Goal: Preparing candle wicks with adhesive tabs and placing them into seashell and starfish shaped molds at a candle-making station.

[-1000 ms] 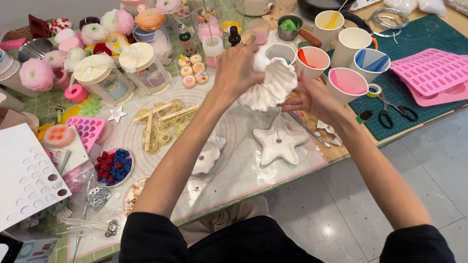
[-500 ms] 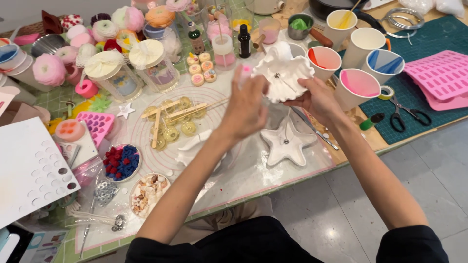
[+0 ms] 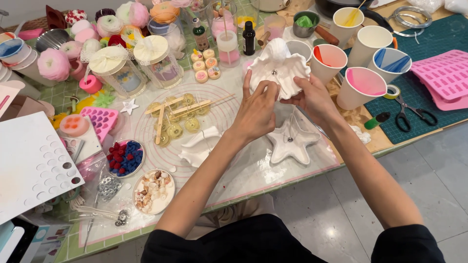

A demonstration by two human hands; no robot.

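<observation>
White shell dish (image 3: pixel 280 68) gripped between left hand (image 3: pixel 256 109) and right hand (image 3: pixel 314 97).

A cluttered craft table (image 3: pixel 273 187) stands on a pale grey tiled floor (image 3: pixel 438 160).

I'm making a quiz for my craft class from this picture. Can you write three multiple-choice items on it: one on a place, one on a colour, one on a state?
1. Where does the white star-shaped dish lie?
A. on the green cutting mat
B. on the table below the hands
C. inside a paper cup

2. What colour coats the inside of the paper cup nearest the right hand?
A. pink
B. black
C. brown

3. How is the white shell-shaped dish held?
A. flat on the table
B. by the left hand alone
C. lifted in both hands

Answers: 1 B, it lies just below the wrists; 2 A, its inside shows pink; 3 C, both hands grip it above the table.
</observation>
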